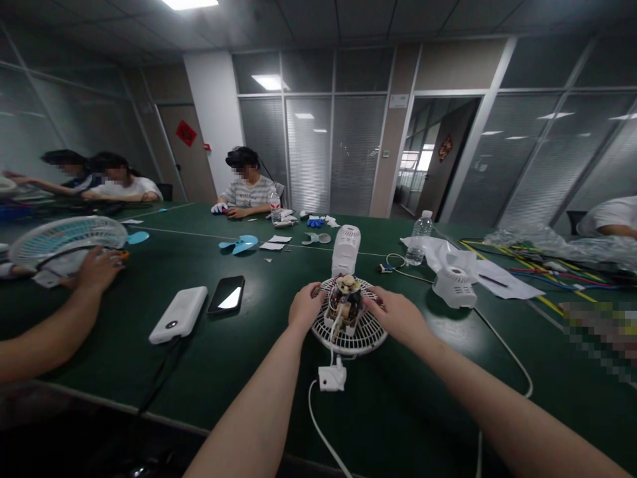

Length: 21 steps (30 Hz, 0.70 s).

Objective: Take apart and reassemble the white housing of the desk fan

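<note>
A partly dismantled small fan lies on the green table, its round white grille (371, 335) face down. On top of the grille sits the exposed fan motor (347, 302), with wires and a white cord. My left hand (306, 309) is closed around the left side of the grille, fingertips near the motor. From the right, my right hand (398, 315) grips the other side, thumb and fingers bent in close to the motor. Parts of the fingers are hidden. A small white box (332, 378) on the cord lies just in front. Behind the motor stands a white plastic fan housing (347, 245).
Left are a white power bank (179, 315) and a phone (226, 295). A co-worker's hand (99, 269) touches another fan grille (70, 242). Blue fan blades (239, 244) lie farther back. Right are a bottle (421, 239), a white cover (454, 287) and cables (532, 265).
</note>
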### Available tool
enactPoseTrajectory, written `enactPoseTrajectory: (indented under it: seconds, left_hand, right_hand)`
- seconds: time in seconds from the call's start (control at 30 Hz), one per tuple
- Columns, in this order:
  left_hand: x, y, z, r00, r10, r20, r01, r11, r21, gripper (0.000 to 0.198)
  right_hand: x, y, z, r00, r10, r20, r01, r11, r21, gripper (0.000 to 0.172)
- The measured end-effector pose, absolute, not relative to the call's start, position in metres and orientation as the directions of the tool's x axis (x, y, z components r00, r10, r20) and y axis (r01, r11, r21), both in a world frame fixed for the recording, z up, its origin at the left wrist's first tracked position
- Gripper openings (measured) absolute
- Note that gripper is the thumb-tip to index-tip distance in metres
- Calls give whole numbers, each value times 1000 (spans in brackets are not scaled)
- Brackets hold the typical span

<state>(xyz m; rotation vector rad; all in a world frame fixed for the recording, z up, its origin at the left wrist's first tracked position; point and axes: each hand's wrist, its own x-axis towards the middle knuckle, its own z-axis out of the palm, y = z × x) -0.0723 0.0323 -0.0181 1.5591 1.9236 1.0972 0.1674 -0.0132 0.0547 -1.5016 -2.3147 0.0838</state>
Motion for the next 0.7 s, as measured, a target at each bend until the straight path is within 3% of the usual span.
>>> enactPoseTrajectory:
  seconds: [0.17, 0.23, 0.47, 0.53, 0.7]
  left_hand:
    - [-70, 34, -18, -283, 945, 162, 623, 53, 780, 33]
    - [-70, 33, -17, -286, 945, 159, 625, 58, 779, 33]
    - [-70, 32, -14, -293, 944, 153, 634, 72, 770, 31]
    - [-70, 32, -14, -293, 942, 162, 640, 67, 765, 30]
    - [-70, 31, -13, -292, 940, 176, 643, 57, 764, 30]
  right_hand:
    - [168, 62, 65, -275, 841, 466, 788, 475, -392, 32]
    - [159, 97, 67, -254, 833, 492, 771, 482, -417, 37]
    - [121, 179, 68, -217, 833, 509, 718, 490, -494, 80]
    - [114, 188, 67, -226, 835, 502, 705, 496, -507, 82]
    - [109, 194, 67, -225, 831, 509, 697, 502, -511, 68]
